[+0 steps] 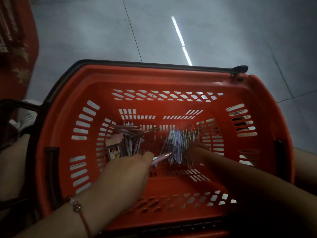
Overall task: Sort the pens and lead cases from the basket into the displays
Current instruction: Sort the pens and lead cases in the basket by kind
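Both hands [127,170] inside red basket [171,78]; grey tiled floor [223,31] beneath.

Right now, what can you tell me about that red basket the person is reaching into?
The red basket looks like moulded plastic, with slotted walls and a slotted floor, and a dark handle folded along its far rim. It stands on a grey tiled floor. Pens and lead cases lie at its bottom. The left hand reaches in holding a pink pen; the right hand is among the pens, too blurred to read.
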Demonstrator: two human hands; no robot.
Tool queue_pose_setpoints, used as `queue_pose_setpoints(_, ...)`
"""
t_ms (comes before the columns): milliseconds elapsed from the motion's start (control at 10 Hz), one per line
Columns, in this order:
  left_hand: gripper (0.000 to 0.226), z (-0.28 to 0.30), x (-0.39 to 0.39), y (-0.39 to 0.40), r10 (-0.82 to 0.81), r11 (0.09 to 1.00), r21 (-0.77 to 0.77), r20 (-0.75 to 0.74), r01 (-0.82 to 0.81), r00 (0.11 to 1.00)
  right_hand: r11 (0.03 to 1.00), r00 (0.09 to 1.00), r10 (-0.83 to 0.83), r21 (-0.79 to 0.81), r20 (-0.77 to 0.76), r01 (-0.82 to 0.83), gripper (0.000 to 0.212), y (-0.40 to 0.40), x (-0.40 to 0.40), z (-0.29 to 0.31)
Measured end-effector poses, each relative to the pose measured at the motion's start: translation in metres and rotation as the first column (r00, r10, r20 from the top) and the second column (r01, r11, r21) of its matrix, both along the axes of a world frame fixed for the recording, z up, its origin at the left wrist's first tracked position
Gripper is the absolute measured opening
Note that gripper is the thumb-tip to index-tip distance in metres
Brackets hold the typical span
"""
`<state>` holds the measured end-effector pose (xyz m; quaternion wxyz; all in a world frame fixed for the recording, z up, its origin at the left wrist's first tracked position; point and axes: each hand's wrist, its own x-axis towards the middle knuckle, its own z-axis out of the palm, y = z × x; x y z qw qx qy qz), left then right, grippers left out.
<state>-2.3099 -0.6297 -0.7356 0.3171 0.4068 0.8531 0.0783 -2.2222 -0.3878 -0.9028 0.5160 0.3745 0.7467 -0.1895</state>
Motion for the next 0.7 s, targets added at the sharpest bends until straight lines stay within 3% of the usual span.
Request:
queue_pose_setpoints(100,0.021,-0.001,0.001,-0.002,0.011,1.0,0.001,-0.001,-0.011,1.0,0.779,0.771,-0.628,-0.081,-0.106,0.622,0.031,0.005,-0.009,0.008)
queue_pose_setpoints(200,0.021,0.001,0.002,-0.003,0.005,1.0,-0.003,-0.001,-0.005,1.0,0.916,0.897,-0.4,-0.125,-0.186,0.382,0.028,0.016,-0.003,-0.012)
queue_pose_setpoints(300,0.02,0.002,0.001,-0.002,0.001,1.0,-0.009,-0.008,-0.001,1.0,0.975,0.968,-0.224,-0.017,-0.115,0.223,0.034,0.009,-0.007,-0.006)
queue_pose_setpoints(400,0.017,0.002,-0.003,0.0,-0.021,1.0,-0.008,-0.038,0.02,0.999,0.999,0.984,-0.038,0.001,-0.173,0.039,0.04,0.008,-0.01,0.003)
queue_pose_setpoints(500,0.017,0.0,-0.005,0.003,-0.049,0.999,0.005,-0.067,0.049,0.997,0.988,0.961,-0.155,-0.037,-0.231,0.151,0.032,0.009,-0.025,0.037)
queue_pose_setpoints(600,0.016,-0.001,-0.009,0.011,-0.093,0.993,0.058,-0.166,0.104,0.982,0.952,0.919,-0.28,-0.202,-0.276,0.23,0.032,0.007,-0.037,0.079)
queue_pose_setpoints(700,0.026,0.012,-0.01,0.018,-0.184,0.965,0.14,-0.25,0.223,0.951,0.707,0.802,-0.569,-0.605,-0.181,0.366,0.035,0.002,-0.036,0.156)
